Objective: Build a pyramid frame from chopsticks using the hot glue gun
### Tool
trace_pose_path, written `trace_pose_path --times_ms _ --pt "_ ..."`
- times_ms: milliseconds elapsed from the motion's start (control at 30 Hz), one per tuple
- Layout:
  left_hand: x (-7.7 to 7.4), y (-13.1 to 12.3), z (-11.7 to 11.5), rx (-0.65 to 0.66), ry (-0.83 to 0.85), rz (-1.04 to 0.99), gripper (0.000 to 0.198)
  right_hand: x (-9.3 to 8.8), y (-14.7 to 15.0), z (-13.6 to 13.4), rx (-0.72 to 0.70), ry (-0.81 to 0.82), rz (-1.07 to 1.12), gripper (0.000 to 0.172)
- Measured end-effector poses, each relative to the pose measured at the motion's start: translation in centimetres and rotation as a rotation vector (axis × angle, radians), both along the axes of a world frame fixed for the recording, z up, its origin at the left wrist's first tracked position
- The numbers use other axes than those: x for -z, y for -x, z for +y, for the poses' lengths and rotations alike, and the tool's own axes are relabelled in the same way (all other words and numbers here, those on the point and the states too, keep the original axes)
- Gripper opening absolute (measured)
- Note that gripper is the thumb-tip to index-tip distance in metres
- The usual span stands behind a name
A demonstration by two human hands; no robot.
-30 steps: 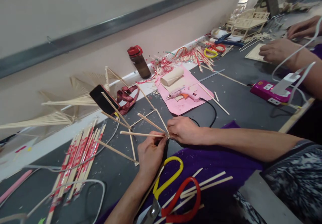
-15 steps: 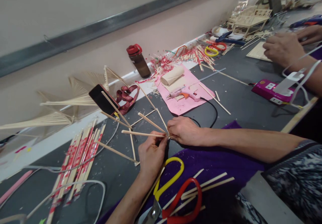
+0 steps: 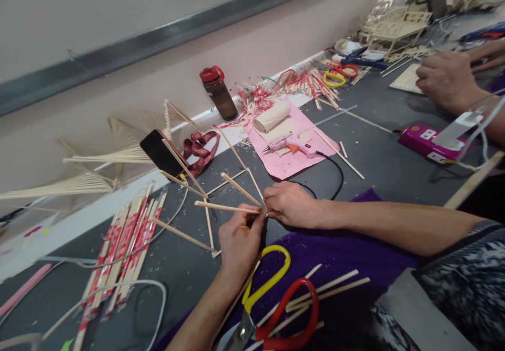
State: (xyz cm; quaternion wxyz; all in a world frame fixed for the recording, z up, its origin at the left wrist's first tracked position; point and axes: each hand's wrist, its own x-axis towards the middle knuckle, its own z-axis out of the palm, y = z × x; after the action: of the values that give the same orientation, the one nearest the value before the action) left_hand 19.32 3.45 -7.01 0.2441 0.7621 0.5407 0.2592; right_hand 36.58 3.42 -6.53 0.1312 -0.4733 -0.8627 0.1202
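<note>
A frame of thin wooden chopsticks [image 3: 209, 224] stands on the grey table, with several sticks slanting upward from its joints. My left hand [image 3: 240, 235] pinches the near corner of this frame, thumb and fingers closed around the stick ends. Pressed against the same corner from the right is my right hand [image 3: 290, 203], its fingers closed on the joint. The exact contact at the fingertips is partly hidden. Just below my hands lie scissors [image 3: 272, 288] with one yellow and one red handle, beside several loose sticks [image 3: 327, 288] on purple cloth.
A pink glue gun [image 3: 294, 144] and a cardboard tube [image 3: 272, 117] rest on pink paper [image 3: 280, 169]. Packaged chopsticks [image 3: 122, 251], cables and a phone [image 3: 161, 153] lie leftward. A bottle [image 3: 219, 93] stands near the wall. Another person's hands [image 3: 445, 80] work beyond a purple power strip [image 3: 432, 143].
Both hands keep their grip at the frame's corner. The view has shifted very slightly, and the upper ends of the two sticks near my hands sit a little further right.
</note>
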Motion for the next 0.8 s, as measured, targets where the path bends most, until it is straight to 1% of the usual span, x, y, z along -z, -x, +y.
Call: trace_pose_path --times_ms 133,300,433,633,700,800 --pt "-0.05 -0.02 -0.03 -0.008 -0.008 0.032 0.017 0.09 -0.04 0.00 0.003 -0.021 0.013 0.021" --pt "0.01 -0.04 0.01 0.005 -0.025 0.023 0.016 0.14 -0.03 0.00 -0.001 -0.021 0.021 0.019" --pt "0.09 -0.02 0.01 0.009 -0.025 0.009 0.015 0.00 0.00 0.02 -0.005 -0.015 -0.002 0.020" --pt "-0.18 -0.14 -0.09 0.008 -0.034 0.044 0.016 -0.18 0.03 0.00 -0.002 -0.007 -0.030 0.022" --pt "-0.20 -0.10 0.03 0.011 -0.020 0.037 0.016 -0.01 0.00 -0.02 0.001 -0.021 -0.032 0.022" --pt "-0.14 0.09 0.32 0.027 0.043 -0.028 0.016 0.41 -0.18 -0.09 -0.004 -0.059 -0.012 0.023"
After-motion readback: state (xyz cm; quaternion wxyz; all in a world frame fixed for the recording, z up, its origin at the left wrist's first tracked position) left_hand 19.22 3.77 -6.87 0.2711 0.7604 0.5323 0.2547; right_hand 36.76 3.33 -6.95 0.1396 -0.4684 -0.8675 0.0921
